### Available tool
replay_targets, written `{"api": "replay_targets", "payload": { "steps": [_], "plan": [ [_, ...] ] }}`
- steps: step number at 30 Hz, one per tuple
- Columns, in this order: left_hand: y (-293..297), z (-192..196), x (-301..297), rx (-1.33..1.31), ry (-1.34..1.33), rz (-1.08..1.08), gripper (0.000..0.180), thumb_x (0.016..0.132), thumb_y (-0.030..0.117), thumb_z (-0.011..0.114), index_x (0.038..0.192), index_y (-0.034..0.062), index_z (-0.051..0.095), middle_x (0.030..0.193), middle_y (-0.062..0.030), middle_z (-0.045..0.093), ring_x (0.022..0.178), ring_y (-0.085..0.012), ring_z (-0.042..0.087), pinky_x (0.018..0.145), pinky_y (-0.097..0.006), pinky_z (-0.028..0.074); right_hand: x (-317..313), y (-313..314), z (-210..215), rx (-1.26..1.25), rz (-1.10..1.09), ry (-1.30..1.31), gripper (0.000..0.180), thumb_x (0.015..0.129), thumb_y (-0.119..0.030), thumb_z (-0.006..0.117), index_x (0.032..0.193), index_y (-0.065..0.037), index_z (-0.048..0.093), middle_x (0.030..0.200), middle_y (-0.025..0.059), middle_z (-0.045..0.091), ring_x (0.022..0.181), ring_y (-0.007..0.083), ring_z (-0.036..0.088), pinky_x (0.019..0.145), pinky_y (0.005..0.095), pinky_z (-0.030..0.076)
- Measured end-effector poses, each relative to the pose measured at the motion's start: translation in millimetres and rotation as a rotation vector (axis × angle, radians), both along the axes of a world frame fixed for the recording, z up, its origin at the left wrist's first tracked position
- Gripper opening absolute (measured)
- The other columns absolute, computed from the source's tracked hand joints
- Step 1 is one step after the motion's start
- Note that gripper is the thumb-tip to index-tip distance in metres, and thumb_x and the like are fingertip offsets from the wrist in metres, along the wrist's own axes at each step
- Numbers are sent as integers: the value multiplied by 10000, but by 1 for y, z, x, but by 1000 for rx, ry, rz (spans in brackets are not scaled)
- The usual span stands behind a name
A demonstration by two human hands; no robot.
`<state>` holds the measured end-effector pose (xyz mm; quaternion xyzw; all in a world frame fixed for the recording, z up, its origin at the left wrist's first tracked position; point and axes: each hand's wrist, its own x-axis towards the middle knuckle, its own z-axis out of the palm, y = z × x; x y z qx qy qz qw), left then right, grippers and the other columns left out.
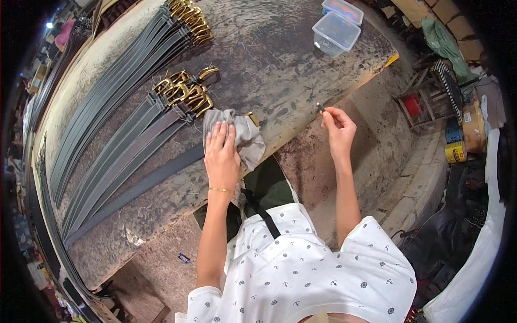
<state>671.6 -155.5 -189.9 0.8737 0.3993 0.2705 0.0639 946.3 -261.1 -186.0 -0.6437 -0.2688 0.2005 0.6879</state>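
My left hand (pixel 222 159) lies flat, fingers stretched out, on a crumpled grey cloth (pixel 249 146). Beneath that cloth runs a single dark belt (pixel 161 171); a bit of its gold buckle (pixel 251 118) shows past the cloth's far edge. Over the right edge of the table, my right hand (pixel 339 129) pinches a small dark piece (pixel 321 107) between thumb and fingertips. The piece has a light tip and is too small to name. Left of the cloth lies a bundle of grey belts (pixel 116 164) with gold buckles (pixel 183 91).
A larger stack of belts (pixel 113 89) spreads along the far left of the stained table (pixel 258 64). Two clear plastic boxes (pixel 336 33) stand at the far right. A wooden stool (pixel 420 102) and a cardboard roll (pixel 474 129) sit beyond the right edge.
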Motion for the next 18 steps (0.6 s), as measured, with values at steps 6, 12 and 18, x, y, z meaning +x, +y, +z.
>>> {"api": "replay_targets", "payload": {
  "steps": [6, 12, 18],
  "plan": [
    [0, 5, -1, -1, -162, -87, 310, 696, -64, 651, 999, 3, 652, 1154, -152, 647, 1136, -360, 576, 950, -446, 468, 31, -1, 1, 182, 196, 338, 173, 908, -11, 715, 886, -70, 554, 859, 113, 696, 673, 105, 605, 596, 244, 492],
    [-2, 13, 6, -3, -56, -32, 310, 602, -66, 663, 862, 21, 520, 972, -132, 561, 971, -353, 541, 815, -427, 435, 38, 12, -8, 52, 175, 330, 318, 887, -1, 732, 771, -115, 458, 814, 108, 694, 561, 61, 518, 508, 230, 427],
    [-3, 13, 22, 27, -6, 47, 442, 814, 13, 627, 1252, -4, 574, 1354, -197, 555, 1306, -394, 473, 1100, -475, 359, 40, 12, -11, -57, 64, 155, 267, 863, -12, 760, 785, -83, 515, 777, 62, 664, 549, 58, 497, 475, 220, 401]
  ]
}}
